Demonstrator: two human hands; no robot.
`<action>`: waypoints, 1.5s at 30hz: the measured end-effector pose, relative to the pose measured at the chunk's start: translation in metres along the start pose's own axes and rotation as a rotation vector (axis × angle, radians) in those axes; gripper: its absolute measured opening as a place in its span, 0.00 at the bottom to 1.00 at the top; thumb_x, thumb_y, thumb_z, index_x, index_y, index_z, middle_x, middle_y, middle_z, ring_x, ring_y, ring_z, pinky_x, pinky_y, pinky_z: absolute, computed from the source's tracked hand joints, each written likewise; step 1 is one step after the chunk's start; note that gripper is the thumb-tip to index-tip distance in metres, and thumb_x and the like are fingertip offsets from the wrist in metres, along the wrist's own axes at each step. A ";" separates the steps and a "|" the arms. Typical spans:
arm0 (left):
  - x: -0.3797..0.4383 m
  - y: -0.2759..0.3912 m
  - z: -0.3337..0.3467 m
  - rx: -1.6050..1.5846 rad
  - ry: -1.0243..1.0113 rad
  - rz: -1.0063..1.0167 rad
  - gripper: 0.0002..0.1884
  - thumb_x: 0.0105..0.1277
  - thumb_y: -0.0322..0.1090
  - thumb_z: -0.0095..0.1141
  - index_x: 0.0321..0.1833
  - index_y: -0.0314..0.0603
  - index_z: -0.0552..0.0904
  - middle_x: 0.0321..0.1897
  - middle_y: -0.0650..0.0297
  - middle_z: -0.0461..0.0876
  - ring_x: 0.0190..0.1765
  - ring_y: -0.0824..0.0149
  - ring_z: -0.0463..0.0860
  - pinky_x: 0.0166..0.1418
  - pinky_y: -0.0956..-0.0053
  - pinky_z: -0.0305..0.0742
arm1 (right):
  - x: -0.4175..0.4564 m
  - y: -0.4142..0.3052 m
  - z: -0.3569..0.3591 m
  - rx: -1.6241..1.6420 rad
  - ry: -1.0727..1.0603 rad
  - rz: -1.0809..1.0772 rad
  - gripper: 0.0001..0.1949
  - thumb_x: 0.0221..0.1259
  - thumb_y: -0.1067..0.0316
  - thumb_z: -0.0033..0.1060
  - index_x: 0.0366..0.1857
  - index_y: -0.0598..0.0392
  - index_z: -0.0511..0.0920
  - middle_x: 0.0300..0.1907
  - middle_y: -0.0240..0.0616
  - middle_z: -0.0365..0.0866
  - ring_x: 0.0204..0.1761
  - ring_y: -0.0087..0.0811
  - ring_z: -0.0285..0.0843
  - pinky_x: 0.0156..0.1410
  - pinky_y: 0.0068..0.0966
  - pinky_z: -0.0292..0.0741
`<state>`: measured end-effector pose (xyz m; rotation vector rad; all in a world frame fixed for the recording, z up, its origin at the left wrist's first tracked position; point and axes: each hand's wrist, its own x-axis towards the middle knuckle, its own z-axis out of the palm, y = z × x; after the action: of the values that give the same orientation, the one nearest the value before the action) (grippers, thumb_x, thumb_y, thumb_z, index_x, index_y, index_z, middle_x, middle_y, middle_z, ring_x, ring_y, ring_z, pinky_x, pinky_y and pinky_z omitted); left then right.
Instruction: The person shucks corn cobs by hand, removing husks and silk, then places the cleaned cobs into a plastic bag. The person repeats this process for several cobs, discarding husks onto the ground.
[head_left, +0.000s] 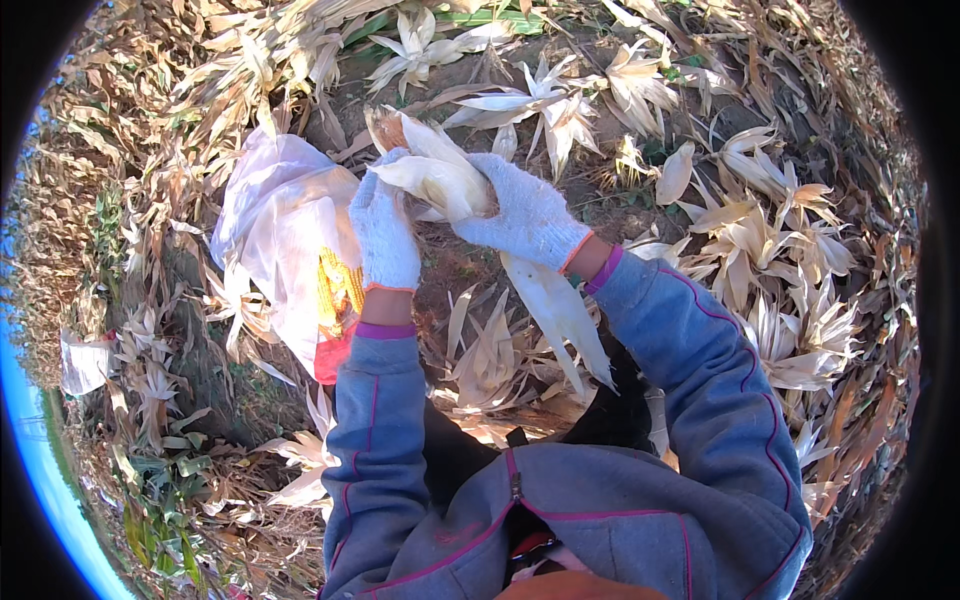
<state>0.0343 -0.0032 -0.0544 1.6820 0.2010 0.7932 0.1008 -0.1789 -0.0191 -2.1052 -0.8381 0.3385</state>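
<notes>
Both my hands wear white knit gloves with orange cuffs. Between them is a corn ear in pale dry husk (442, 176), with brown silk at its upper left end. My left hand (386, 225) grips the silk end, its fingers partly behind the husk. My right hand (521, 206) holds the lower right end. Long husk leaves (555, 311) hang below my right hand. Just left of my left hand lies a white translucent sack (281, 217) with a red band, and bare yellow corn ears (334, 289) show at it. The kernels of the held ear are hidden by husk.
Opened, dry corn husks (555, 105) lie on the soil ahead, with more husks (780, 225) heaped at the right. Dry stalks and leaves surround the spot. Another white sack (84, 364) stands at the far left. My dark-trousered legs are bent below my hands.
</notes>
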 end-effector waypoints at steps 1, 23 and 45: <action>-0.001 0.008 0.000 0.149 0.002 0.067 0.14 0.74 0.29 0.50 0.56 0.30 0.82 0.50 0.62 0.84 0.52 0.69 0.82 0.58 0.72 0.76 | 0.000 -0.001 0.000 -0.047 -0.001 0.004 0.41 0.49 0.44 0.70 0.68 0.54 0.67 0.54 0.53 0.82 0.57 0.46 0.81 0.59 0.37 0.77; 0.014 0.033 -0.007 -0.628 0.290 -0.579 0.18 0.69 0.48 0.58 0.53 0.42 0.79 0.43 0.62 0.82 0.44 0.64 0.82 0.47 0.70 0.78 | 0.012 0.028 0.007 0.997 0.115 0.294 0.26 0.64 0.50 0.66 0.57 0.59 0.76 0.48 0.37 0.83 0.47 0.28 0.81 0.50 0.28 0.79; -0.006 0.008 0.018 -0.696 -0.288 -0.544 0.22 0.73 0.40 0.57 0.67 0.41 0.75 0.59 0.62 0.80 0.58 0.68 0.80 0.59 0.71 0.77 | 0.004 0.013 0.007 0.317 -0.130 0.092 0.26 0.57 0.48 0.71 0.50 0.61 0.82 0.38 0.42 0.87 0.40 0.24 0.84 0.47 0.25 0.79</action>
<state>0.0381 -0.0234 -0.0503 0.9864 0.1463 0.1628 0.1061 -0.1783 -0.0332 -1.8427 -0.7103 0.6213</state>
